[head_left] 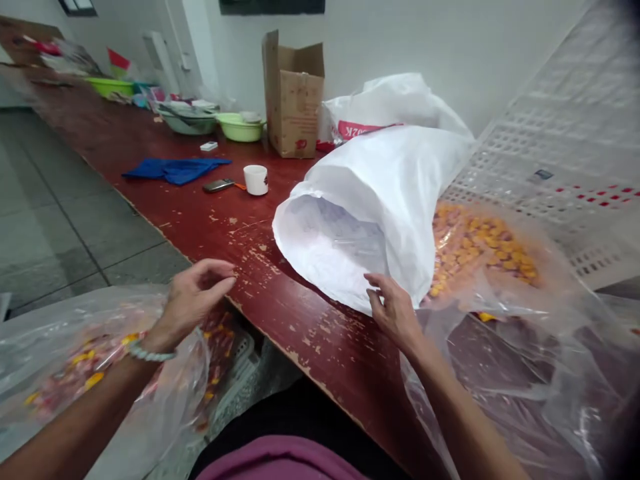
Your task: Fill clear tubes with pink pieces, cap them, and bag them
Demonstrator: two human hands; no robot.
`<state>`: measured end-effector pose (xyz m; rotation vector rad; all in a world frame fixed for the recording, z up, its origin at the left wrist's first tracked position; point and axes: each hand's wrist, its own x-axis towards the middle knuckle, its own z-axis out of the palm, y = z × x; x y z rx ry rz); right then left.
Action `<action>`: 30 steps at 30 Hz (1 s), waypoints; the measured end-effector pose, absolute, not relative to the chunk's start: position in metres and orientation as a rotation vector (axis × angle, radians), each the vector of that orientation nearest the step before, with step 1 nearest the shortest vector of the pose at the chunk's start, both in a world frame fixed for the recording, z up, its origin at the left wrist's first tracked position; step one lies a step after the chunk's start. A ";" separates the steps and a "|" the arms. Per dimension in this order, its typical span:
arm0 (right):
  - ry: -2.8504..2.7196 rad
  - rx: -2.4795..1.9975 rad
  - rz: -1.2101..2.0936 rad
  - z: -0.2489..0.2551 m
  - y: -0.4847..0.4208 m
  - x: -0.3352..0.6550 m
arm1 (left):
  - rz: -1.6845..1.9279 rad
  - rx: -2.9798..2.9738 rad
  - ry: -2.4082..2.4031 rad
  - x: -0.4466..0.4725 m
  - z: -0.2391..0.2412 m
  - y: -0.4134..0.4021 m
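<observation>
Your mid-frame white sack (395, 187) is open, looks unfilled; left hand (193, 300) half-open, empty; right hand (397, 313) half-curled, grip unclear.

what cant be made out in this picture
All in the head view:
Sack: depths, hidden by its wall
Right hand: whether it grips the sack, hidden by its fingers
Box: bottom, hidden by its sides
Rear bag: lower part, hidden by the sack
Crate: full shape, cut off by the right edge
</observation>
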<state>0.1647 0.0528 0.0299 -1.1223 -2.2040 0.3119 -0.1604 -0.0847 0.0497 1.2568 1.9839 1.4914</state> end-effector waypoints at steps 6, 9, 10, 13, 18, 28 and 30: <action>-2.171 -1.488 0.142 0.017 0.143 0.152 | 0.930 2.115 1.881 -0.069 0.055 0.062; -2.148 -1.572 0.095 0.012 0.163 0.161 | 0.690 2.250 1.947 -0.035 0.045 0.125; -2.156 -1.584 0.090 0.010 0.166 0.164 | 0.650 2.249 1.955 -0.027 0.041 0.142; -2.220 -1.566 0.090 0.008 0.173 0.169 | 0.545 2.230 1.971 -0.012 0.028 0.174; -2.336 -1.520 0.114 0.006 0.180 0.162 | 0.450 2.157 2.027 -0.016 0.019 0.194; -2.452 -1.613 0.162 0.009 0.186 0.161 | 0.600 2.136 1.822 -0.030 0.031 0.227; -2.467 -1.616 0.171 0.010 0.187 0.162 | 0.603 2.195 1.721 -0.023 0.034 0.232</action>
